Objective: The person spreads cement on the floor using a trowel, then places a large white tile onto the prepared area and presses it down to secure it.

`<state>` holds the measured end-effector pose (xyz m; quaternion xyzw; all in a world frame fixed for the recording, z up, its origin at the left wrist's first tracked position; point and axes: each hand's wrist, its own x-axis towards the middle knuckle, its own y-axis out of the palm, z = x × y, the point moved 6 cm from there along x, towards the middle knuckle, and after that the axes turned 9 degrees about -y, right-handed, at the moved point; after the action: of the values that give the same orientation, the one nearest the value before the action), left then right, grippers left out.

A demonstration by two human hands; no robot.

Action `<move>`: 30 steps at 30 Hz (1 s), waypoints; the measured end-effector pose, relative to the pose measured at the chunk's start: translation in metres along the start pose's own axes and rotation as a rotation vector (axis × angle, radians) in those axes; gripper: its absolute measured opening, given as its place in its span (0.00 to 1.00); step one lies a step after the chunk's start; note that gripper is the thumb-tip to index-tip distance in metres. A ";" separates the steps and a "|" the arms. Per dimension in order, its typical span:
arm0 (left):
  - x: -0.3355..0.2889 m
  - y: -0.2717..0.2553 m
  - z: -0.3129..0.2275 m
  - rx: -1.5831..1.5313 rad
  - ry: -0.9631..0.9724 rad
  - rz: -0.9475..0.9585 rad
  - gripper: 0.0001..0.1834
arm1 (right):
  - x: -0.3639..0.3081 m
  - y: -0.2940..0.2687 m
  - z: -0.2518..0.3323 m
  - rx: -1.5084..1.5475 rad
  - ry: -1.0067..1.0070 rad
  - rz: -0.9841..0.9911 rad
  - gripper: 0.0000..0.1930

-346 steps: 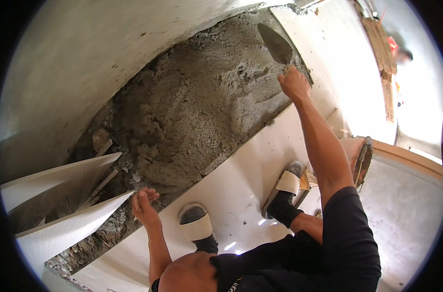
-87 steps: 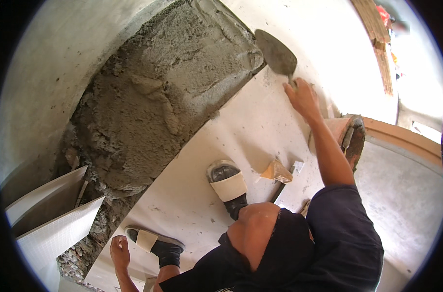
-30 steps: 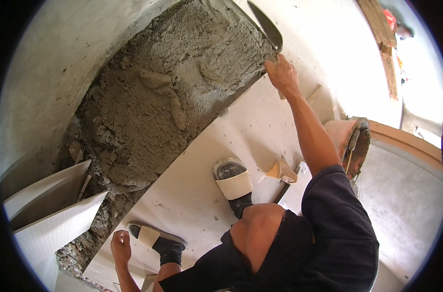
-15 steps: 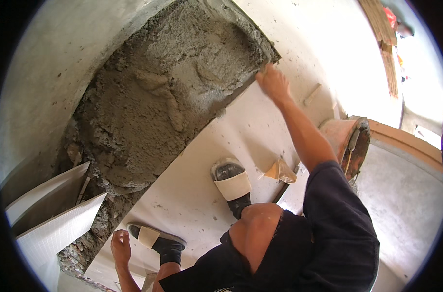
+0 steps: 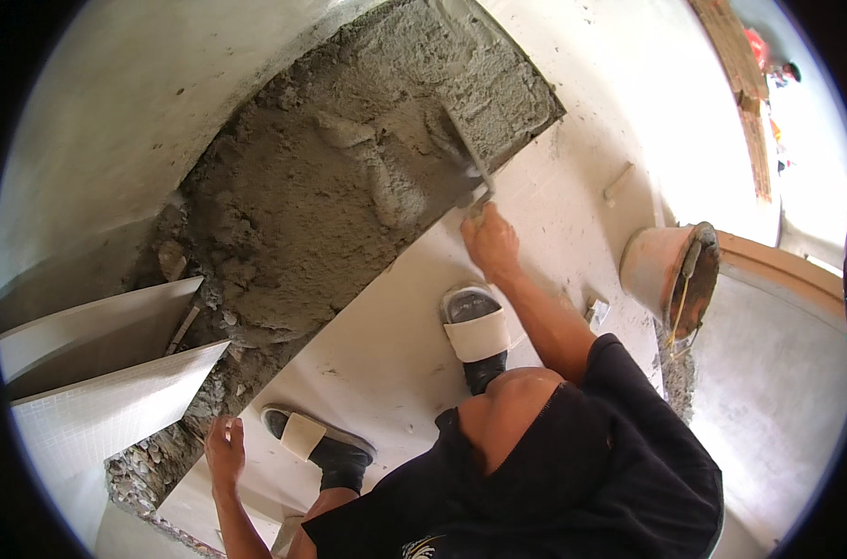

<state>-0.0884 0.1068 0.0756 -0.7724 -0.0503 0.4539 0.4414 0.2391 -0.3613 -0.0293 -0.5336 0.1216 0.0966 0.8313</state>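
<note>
Levelling step, I reckon — my right hand (image 5: 490, 246) grips the trowel (image 5: 471, 149) at the near edge of the mortar (image 5: 293, 214), left hand (image 5: 225, 455) loosely open on its near side — next stroke probably wants a steady blade.

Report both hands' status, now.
Left hand: loosely open, nothing visible in it.
Right hand: closed, holding the trowel at the wet mortar.
</note>
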 end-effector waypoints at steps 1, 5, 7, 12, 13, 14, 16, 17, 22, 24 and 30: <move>0.002 -0.001 0.004 -0.006 -0.006 0.010 0.13 | -0.012 0.007 0.009 0.050 -0.048 -0.002 0.15; 0.009 -0.008 0.015 -0.039 0.052 0.035 0.14 | -0.047 0.022 0.031 0.081 -0.128 0.109 0.16; 0.011 -0.015 0.025 0.030 0.047 0.023 0.14 | -0.050 0.013 0.027 0.042 -0.090 0.085 0.16; 0.018 -0.027 0.050 -0.001 0.058 0.008 0.15 | -0.053 -0.005 -0.001 0.094 0.106 -0.024 0.22; 0.021 -0.026 0.055 -0.006 0.048 0.013 0.15 | -0.060 -0.004 -0.002 0.057 0.123 -0.023 0.22; 0.025 -0.025 0.060 -0.024 0.015 0.026 0.14 | -0.065 -0.003 -0.002 0.025 0.144 -0.043 0.22; 0.030 -0.022 0.059 0.011 0.107 0.009 0.14 | -0.081 0.009 0.011 0.035 0.038 0.070 0.22; 0.030 -0.021 0.060 0.022 0.135 0.000 0.14 | -0.085 0.017 0.018 0.021 0.023 0.193 0.23; 0.022 -0.002 0.074 -0.023 0.136 0.028 0.13 | -0.014 -0.018 0.055 -0.086 -0.095 0.066 0.20; 0.022 0.017 0.078 -0.084 0.063 0.040 0.14 | 0.032 -0.028 0.068 -0.169 -0.136 0.050 0.19; 0.019 0.061 0.066 -0.289 0.055 0.081 0.15 | 0.036 0.026 0.132 -0.227 -0.209 0.072 0.17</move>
<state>-0.1460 0.1206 0.0053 -0.8413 -0.0719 0.4381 0.3085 0.2790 -0.2291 -0.0104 -0.6064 0.0418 0.1943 0.7699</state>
